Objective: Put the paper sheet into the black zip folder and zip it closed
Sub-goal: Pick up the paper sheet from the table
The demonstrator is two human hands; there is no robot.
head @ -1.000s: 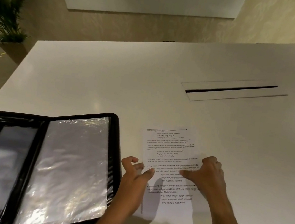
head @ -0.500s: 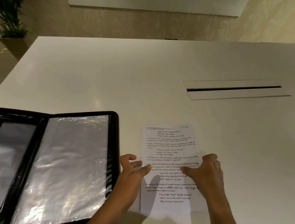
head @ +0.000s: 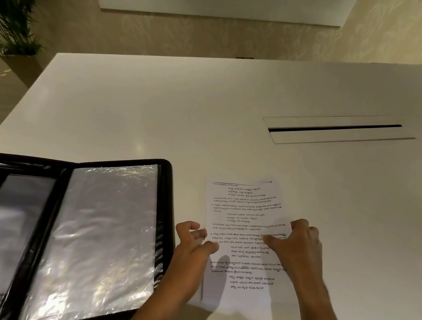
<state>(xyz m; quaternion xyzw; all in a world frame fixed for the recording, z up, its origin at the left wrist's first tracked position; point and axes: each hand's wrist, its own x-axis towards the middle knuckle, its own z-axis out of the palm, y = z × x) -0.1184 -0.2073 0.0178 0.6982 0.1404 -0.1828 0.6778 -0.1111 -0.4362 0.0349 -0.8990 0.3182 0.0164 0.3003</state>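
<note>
A printed paper sheet (head: 246, 209) lies on the white table (head: 183, 116), just right of the black zip folder (head: 165, 207). The folder lies open flat, with shiny clear sleeves (head: 104, 240) facing up. My left hand (head: 190, 250) is at the sheet's left edge, thumb on top and fingers curled at the edge. My right hand (head: 297, 247) grips the right edge the same way, its thumb lying across the text. The sheet's near end looks slightly raised and casts a shadow.
A long cable slot (head: 336, 128) with a metal frame is set into the table at the far right. A potted plant (head: 8, 7) stands on the floor at the far left. The table's near edge runs just below the sheet.
Both hands stay at the sheet's two side edges. My left thumb has closed further onto the left edge. The folder has not moved.
</note>
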